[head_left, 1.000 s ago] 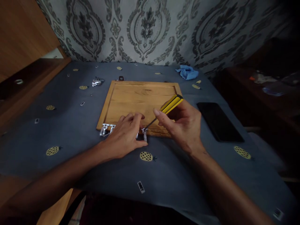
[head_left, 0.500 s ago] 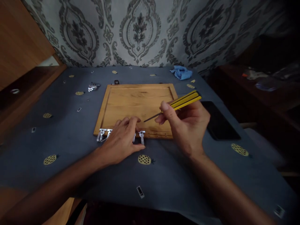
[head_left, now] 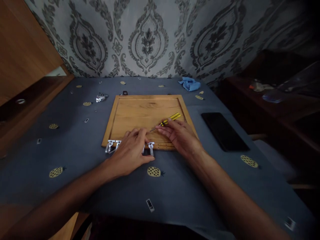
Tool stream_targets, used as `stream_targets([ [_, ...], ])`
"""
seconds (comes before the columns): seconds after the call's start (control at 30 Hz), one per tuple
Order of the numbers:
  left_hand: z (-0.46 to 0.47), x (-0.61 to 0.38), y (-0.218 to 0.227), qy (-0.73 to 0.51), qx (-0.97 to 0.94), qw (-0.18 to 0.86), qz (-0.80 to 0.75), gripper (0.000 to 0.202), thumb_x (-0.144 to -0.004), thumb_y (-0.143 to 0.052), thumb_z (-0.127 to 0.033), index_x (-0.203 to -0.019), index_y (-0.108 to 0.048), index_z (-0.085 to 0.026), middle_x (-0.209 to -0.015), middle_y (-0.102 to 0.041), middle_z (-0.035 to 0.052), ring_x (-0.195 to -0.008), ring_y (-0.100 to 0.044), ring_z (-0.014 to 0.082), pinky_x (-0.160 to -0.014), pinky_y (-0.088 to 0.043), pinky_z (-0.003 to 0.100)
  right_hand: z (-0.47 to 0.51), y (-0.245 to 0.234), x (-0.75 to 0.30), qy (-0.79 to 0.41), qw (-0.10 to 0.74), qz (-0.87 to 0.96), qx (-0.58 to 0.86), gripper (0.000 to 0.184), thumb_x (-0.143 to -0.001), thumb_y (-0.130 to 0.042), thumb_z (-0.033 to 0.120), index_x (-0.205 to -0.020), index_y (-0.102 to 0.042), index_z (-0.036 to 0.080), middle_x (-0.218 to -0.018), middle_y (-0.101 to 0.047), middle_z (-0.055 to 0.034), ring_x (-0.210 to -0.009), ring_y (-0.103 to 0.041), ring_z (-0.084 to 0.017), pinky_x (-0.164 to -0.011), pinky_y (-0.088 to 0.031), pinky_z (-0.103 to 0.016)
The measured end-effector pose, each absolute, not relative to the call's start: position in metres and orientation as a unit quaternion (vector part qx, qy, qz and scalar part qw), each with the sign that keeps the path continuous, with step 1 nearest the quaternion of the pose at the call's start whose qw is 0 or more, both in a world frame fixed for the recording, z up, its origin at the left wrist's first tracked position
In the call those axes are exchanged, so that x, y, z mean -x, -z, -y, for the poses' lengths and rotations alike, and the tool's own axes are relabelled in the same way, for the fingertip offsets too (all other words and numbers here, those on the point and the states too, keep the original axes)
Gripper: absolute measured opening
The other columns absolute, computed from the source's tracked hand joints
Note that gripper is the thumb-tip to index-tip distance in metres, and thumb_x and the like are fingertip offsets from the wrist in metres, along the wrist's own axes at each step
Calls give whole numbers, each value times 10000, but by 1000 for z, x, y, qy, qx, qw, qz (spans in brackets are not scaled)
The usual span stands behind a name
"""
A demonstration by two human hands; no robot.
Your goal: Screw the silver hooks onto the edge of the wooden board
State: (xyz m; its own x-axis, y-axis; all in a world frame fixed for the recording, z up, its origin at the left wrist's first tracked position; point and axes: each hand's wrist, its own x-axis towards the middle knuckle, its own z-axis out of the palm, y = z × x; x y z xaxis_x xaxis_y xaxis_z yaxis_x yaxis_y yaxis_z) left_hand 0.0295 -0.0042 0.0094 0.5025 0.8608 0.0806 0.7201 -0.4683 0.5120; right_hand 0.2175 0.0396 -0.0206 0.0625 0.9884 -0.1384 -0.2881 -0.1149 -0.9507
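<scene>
Overlapping hinges (head_left: 151,147) — left hand (head_left: 132,147), screwdriver (head_left: 164,123) tip unclear

The left hand (head_left: 131,146) covers the middle of the row of hinges (head_left: 151,149), so what its fingers grip there cannot be told. The right hand (head_left: 182,136) hides part of the screwdriver (head_left: 175,116) and the near right corner of the board (head_left: 147,111). The screwdriver's tip is too fine to tell whether it touches anything. The view's edges cut off both forearms (head_left: 72,190) and the cabinet (head_left: 27,50). Clutter (head_left: 271,97) at right is lost in dark blur.
</scene>
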Motion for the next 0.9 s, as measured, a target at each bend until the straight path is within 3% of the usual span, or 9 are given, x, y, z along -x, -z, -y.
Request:
stream_targets([
  [0.1,4,-30,-10,-168,-840,208,-472,629,-704,-849,-240,-1194,-458,-193,-1076,-656,60,-1076,-584,309,-932,-458,476,-28,13,-225,-571,528,390,492,209,-774,-736,362,-762,-636,178,-826,-743,-80,-821,-750,-201,-783,-633,-329],
  [0.2,4,-30,-10,-170,-840,207,-472,650,-697,-853,-234,-1203,-447,-192,-1078,-658,64,-1092,-584,311,-950,-455,479,-8,5,-231,-543,494,437,520,211,-783,-728,355,-902,-693,184,-930,-751,-89,-795,-736,-211,-681,-630,-350],
  [0.27,4,-30,-9,-166,-838,206,-478,661,-697,-855,-242,-1209,-440,-189,-1099,-651,74,-1101,-579,314,-957,-456,481,5,4,-233,-512,469,483,533,215,-758,-757,309,-937,-730,194,-926,-747,-83,-805,-712,-219,-726,-614,-387],
  [0.4,4,-29,-6,-170,-840,196,-476,667,-701,-856,-261,-1213,-435,-190,-1109,-643,78,-1106,-577,317,-961,-462,485,20,14,-231,-319,373,717,496,245,-768,-716,186,-1009,-747,221,-1051,-709,-89,-1025,-634,-268,-961,-513,-515],
  [0.57,4,-29,-5,-176,-842,189,-474,641,-706,-849,-262,-1199,-446,-187,-1107,-639,88,-1094,-586,317,-955,-468,496,19,27,-233,-180,268,840,435,406,-822,-685,169,-1224,-639,206,-1138,-646,-109,-1061,-580,-276,-922,-527,-519],
  [0.8,4,-29,-8,-161,-839,204,-478,632,-721,-834,-277,-1213,-447,-185,-1156,-616,116,-1119,-575,325,-954,-473,510,20,34,-235,-110,260,859,426,418,-870,-674,208,-1283,-608,211,-1128,-640,-104,-1028,-578,-260,-882,-551,-478],
  [0.9,4,-29,-8,-162,-836,202,-483,645,-717,-836,-274,-1225,-446,-195,-1178,-606,110,-1137,-568,328,-970,-466,511,20,36,-234,-93,283,858,419,338,-915,-624,232,-1253,-633,213,-1091,-656,-101,-991,-584,-247,-853,-559,-446],
])
